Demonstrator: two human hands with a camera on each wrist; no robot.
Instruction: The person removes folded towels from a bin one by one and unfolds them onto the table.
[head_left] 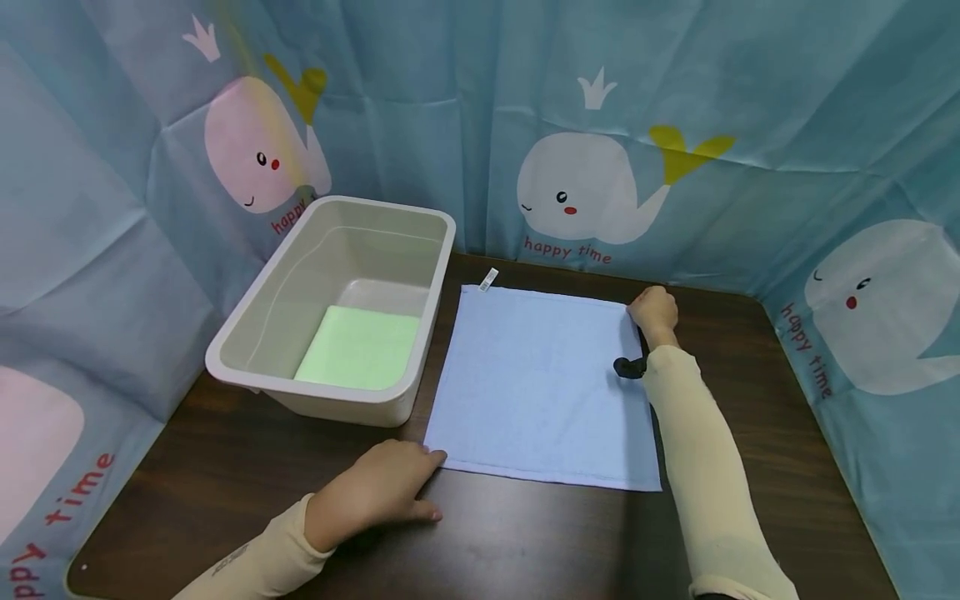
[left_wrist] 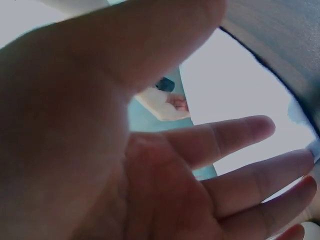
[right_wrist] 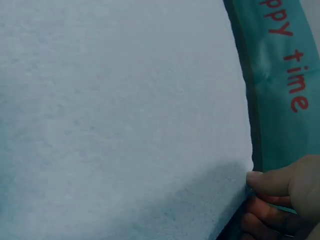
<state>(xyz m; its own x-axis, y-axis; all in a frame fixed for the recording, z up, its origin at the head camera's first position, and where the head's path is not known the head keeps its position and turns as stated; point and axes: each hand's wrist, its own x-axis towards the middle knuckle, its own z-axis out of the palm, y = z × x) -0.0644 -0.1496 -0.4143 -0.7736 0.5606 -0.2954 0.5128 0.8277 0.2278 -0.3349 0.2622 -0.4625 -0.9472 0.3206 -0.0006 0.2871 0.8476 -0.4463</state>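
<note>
A light blue towel [head_left: 540,383] lies spread flat on the dark wooden table, with a small white tag [head_left: 488,279] at its far left corner. My right hand [head_left: 655,312] pinches the towel's far right corner between thumb and curled fingers, also seen in the right wrist view [right_wrist: 280,195]. At the near left corner, my left hand [head_left: 382,483] touches the towel's edge with its fingertips. In the left wrist view its fingers [left_wrist: 220,140] are spread and fairly straight, and nothing is gripped in the palm.
A grey plastic bin [head_left: 382,400] stands left of the towel, with a folded light green towel [head_left: 363,346] on its bottom. Blue curtains [head_left: 480,125] printed with whales border the table at the back and sides. Bare wood [head_left: 525,533] runs along the front.
</note>
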